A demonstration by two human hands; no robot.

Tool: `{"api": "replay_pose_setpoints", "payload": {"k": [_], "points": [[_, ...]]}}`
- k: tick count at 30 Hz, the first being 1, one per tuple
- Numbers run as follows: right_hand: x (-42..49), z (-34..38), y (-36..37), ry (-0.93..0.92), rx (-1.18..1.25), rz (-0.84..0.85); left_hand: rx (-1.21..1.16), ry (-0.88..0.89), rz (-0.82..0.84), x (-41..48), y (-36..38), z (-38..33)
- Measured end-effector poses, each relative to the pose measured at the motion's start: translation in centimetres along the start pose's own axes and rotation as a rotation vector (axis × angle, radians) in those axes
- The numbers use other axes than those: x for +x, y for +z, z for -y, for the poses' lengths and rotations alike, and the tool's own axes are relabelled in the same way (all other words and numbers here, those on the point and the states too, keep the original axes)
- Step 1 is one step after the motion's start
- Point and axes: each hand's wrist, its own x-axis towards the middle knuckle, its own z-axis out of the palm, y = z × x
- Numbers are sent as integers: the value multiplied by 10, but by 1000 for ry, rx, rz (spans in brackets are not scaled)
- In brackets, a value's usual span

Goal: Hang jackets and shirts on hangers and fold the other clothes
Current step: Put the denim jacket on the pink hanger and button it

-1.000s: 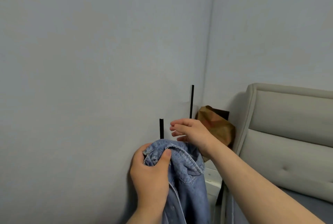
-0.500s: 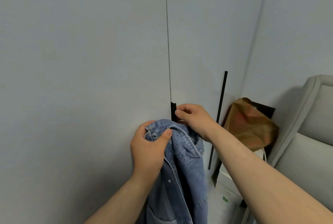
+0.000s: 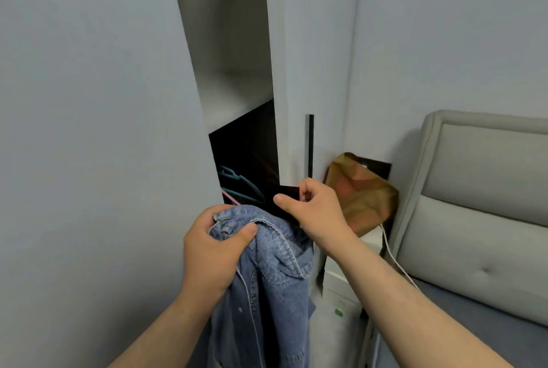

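A blue denim jacket (image 3: 267,278) hangs down from my left hand (image 3: 213,249), which grips it at the collar. Just to its right, my right hand (image 3: 314,213) curls its fingers round a black handle (image 3: 286,194) at the edge of a grey wardrobe door (image 3: 118,130). The wardrobe stands open in a tall gap. Inside its dark lower part hang teal hangers (image 3: 240,187) and a pink hanger (image 3: 229,197), just above the jacket's collar.
The shut right-hand door carries a long black handle (image 3: 310,145). Beside it a brown paper bag (image 3: 361,195) sits on a white box (image 3: 341,275), with a white cable (image 3: 394,258) trailing down. A grey padded headboard (image 3: 480,189) fills the right side.
My right hand reached the black handle, took hold of it and pulled the door open, uncovering the shelf and hangers inside. My left hand kept holding the jacket.
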Motion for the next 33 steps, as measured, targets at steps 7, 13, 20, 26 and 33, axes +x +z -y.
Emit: {"api": "replay_pose_setpoints", "payload": {"k": [7, 13, 20, 26, 33], "points": [[-12, -17, -61, -42, -150, -213, 20, 27, 98, 6, 23, 9], [-10, -21, -95, -107, -261, -296, -4, 42, 123, 20, 35, 12], [-13, -15, -118, -126, -135, -322, -43, 87, 145, 46, 69, 13], [-9, -23, -144, -119, -196, -338, -58, 102, 147, 55, 92, 16], [-4, -27, -167, -94, -181, -339, -117, 83, 121, 66, 112, 10]]}}
